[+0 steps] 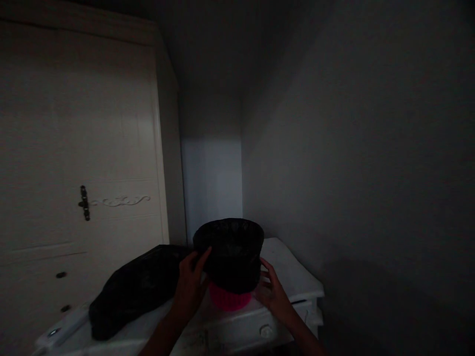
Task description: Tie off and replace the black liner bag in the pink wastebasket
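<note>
A pink basket (230, 300) stands on a white dresser (284, 267), its upper part covered by a black plastic bag (233, 267) folded over the rim. The bag's mouth is open at the top. On the left side of the bag is my left hand (192, 282), its thumb and fingers spread against the plastic. My right hand (272, 291) is at the bag's right side near the lower edge, fingers apart and curved toward it. The view is dim, and the exact fingertip contact on the right is hard to make out.
Left of the basket, a large black bag (139, 284) lies on the dresser. A white wardrobe (122, 123) with a dark handle rises at the left. The grey wall (356, 163) runs along the right. A drawer knob (265, 331) shows on the dresser front.
</note>
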The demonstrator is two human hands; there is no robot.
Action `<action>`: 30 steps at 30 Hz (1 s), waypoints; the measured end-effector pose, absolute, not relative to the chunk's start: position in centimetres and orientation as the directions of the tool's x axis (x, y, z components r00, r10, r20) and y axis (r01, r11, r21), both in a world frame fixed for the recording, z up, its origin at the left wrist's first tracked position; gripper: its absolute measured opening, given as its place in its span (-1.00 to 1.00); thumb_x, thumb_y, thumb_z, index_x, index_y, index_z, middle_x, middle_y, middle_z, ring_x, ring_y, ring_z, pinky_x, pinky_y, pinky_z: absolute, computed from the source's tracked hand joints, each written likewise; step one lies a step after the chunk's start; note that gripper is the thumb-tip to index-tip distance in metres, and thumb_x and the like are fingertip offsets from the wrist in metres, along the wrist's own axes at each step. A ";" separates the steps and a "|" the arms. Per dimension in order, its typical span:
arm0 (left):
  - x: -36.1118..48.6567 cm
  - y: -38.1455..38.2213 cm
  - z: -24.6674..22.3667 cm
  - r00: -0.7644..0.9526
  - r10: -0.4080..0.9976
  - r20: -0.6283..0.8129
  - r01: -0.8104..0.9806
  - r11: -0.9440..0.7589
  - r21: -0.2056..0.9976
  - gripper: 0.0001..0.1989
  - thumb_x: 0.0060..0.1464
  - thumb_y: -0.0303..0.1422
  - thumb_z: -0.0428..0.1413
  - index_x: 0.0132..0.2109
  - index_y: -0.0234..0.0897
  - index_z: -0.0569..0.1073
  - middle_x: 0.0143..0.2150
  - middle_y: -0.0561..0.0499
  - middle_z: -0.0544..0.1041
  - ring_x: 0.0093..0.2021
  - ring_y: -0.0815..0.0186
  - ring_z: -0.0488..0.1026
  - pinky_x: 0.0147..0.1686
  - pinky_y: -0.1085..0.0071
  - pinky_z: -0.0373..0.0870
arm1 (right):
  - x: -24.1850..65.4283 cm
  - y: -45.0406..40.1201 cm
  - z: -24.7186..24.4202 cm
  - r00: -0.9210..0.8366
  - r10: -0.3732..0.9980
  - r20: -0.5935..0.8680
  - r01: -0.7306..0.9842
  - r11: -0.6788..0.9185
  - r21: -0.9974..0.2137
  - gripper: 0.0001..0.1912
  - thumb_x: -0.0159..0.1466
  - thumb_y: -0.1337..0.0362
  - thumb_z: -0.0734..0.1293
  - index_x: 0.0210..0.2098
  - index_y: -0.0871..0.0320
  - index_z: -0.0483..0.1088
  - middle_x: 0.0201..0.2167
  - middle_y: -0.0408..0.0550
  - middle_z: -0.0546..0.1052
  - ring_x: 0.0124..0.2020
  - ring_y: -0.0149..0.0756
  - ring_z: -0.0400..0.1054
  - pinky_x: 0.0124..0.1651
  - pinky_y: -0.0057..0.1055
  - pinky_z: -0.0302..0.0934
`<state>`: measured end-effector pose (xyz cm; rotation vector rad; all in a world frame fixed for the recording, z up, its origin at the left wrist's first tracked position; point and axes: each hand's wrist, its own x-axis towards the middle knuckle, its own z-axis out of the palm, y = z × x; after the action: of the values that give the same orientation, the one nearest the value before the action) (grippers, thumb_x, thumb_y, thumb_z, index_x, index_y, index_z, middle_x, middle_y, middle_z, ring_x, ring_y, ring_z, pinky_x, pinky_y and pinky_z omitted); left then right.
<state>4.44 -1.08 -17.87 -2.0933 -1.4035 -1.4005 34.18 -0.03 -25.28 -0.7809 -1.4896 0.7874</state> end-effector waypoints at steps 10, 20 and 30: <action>6.3 -1.3 -12.7 0.329 0.491 0.807 0.820 -0.573 0.015 -0.58 0.16 -0.53 -0.05 0.07 -0.25 0.55 0.11 -0.17 0.44 0.15 0.08 0.37 0.18 0.04 0.36 | 33.8 0.6 -22.6 0.170 0.675 0.718 0.259 0.672 -0.694 -0.71 0.43 0.09 0.20 -0.07 0.09 0.46 -0.04 0.12 0.54 0.02 -0.12 0.45 0.12 -0.14 0.38; 9.1 0.2 -10.2 0.109 0.592 0.799 0.828 -0.498 0.256 -0.69 0.25 -0.34 -0.06 -0.42 -0.22 0.47 -0.31 -0.03 0.44 -0.21 0.19 0.43 -0.13 0.22 0.35 | 34.6 4.5 -12.5 0.328 0.587 0.740 0.431 0.603 -0.671 -0.70 0.42 0.04 0.11 -0.16 0.09 0.34 -0.24 -0.03 0.51 -0.21 -0.20 0.42 -0.12 -0.27 0.37; 10.9 -0.3 -8.9 0.062 0.731 0.680 0.930 -0.289 0.226 -0.64 0.28 -0.29 -0.05 -0.36 -0.28 0.56 -0.22 -0.08 0.49 -0.14 0.16 0.45 -0.06 0.19 0.24 | 34.1 8.6 -4.5 -0.180 0.713 0.678 0.840 0.470 -0.271 -0.73 0.45 0.31 0.05 -0.08 0.07 0.36 -0.16 0.01 0.55 -0.23 -0.20 0.37 -0.20 -0.37 0.13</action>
<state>10.93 -0.27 -8.90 -2.0711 -1.6793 -1.0522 34.06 8.61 -4.54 -1.2923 -1.9413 -0.2078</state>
